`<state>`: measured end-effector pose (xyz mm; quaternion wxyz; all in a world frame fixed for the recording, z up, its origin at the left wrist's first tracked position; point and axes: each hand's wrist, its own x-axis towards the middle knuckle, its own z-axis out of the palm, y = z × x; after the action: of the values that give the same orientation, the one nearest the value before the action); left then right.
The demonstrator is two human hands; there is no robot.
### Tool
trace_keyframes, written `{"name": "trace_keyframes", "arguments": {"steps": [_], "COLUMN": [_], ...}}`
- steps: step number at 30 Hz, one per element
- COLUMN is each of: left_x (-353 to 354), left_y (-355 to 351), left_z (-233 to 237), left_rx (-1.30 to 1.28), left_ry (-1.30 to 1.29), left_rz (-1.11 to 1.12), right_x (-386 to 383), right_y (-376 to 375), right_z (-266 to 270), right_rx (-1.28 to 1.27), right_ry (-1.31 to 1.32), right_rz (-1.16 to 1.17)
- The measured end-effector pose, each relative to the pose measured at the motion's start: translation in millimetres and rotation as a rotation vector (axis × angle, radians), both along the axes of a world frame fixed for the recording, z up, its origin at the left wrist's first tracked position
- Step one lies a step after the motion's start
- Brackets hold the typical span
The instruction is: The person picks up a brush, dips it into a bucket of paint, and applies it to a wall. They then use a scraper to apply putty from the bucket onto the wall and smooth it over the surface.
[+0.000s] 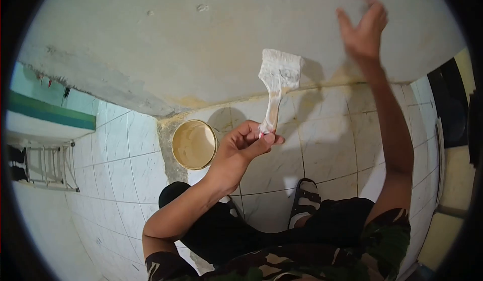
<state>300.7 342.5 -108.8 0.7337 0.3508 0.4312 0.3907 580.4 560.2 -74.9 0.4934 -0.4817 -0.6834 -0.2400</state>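
Note:
My left hand (241, 147) is closed around the handle end of a wide paintbrush (280, 70). White paint coats the brush's head and most of its handle, and the bristle end points up toward the wall. Beside that hand, to its left, a round bucket (194, 145) with a yellowish rim stands on the floor, its inside pale. My right hand (366, 32) is raised in front of the wall, slightly blurred, with thumb and fingers apart and nothing in them.
A grey plastered wall (211, 44) with small pits and yellowish stains spans the top. White tiles (327, 145) cover the floor, and my sandalled foot (305, 198) rests on them. At the left lies a metal ladder (48, 165) near a green-striped ledge (55, 115). Dark and cream objects line the right.

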Motion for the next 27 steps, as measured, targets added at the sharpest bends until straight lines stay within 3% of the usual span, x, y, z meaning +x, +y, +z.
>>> {"name": "trace_keyframes", "arguments": {"steps": [2,4,6,7,9,12,22,25,27], "left_x": [5,7,4,3,0,-1,-7,-9,-15], "left_y": [5,10,7,5,2,-2,-6,2,5], "left_z": [2,-2,-4,-5,-7,-7,-3,3,-8], "left_rx": [-0.031,-0.002,0.012,0.023,0.019,0.02,0.028,-0.013,0.013], "left_ry": [-0.019,-0.012,-0.023,-0.026,-0.015,-0.007,0.146,0.349,0.287], "left_rz": [-0.011,0.012,-0.001,-0.015,-0.027,-0.028,-0.019,-0.103,-0.045], "right_x": [-18,-26,-32,-36,-48,-68,-104,-98,-100], "right_y": [-48,-91,-119,-124,-132,-137,-136,-135,-138], "right_z": [-34,-66,-63,-60,-58,-54,-63,-66,-63], "right_rx": [-0.206,-0.694,-1.167,-1.164,-1.388,-1.437,-1.403,-1.401,-1.335], "right_ry": [0.168,0.567,0.729,0.728,1.119,1.298,1.355,1.282,1.229], "right_rz": [0.151,0.369,0.606,0.603,0.806,0.8,0.885,0.95,1.017]}}
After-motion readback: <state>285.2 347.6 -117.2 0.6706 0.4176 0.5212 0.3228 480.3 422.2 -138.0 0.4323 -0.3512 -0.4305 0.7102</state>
